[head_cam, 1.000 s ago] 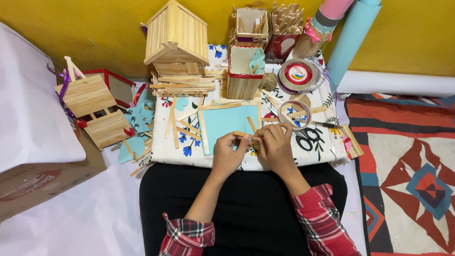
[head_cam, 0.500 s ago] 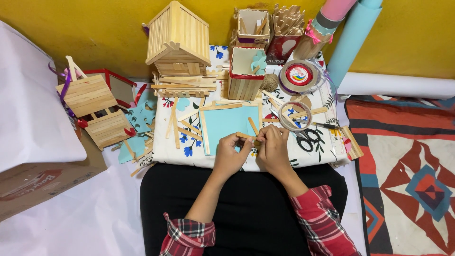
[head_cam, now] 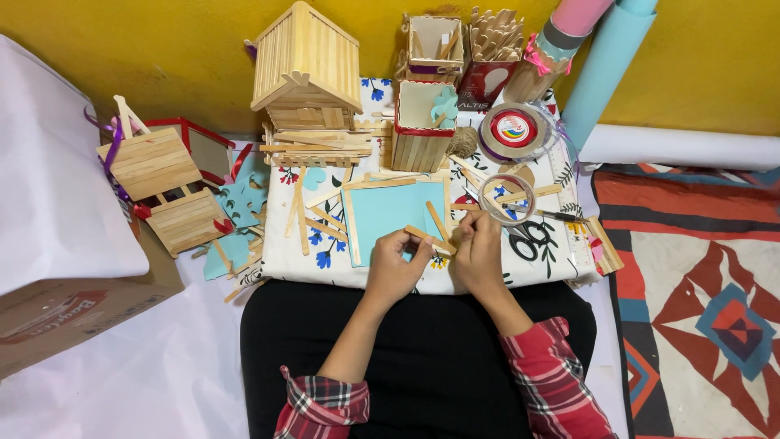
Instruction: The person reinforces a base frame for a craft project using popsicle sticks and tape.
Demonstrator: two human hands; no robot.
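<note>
A: Hands?
B: Left hand (head_cam: 396, 268) and right hand (head_cam: 478, 258) pinch one wooden craft stick (head_cam: 429, 239) between them, at the near edge of the blue card panel (head_cam: 388, 215).
A: Surroundings?
B: Stick house (head_cam: 307, 61) well behind; tape roll (head_cam: 507, 197) just right; scissors (head_cam: 532, 236) beside.

Thin pale wooden craft stick (head_cam: 428, 239) — slanted, pinched above the turquoise sheet (head_cam: 388, 215).
</note>
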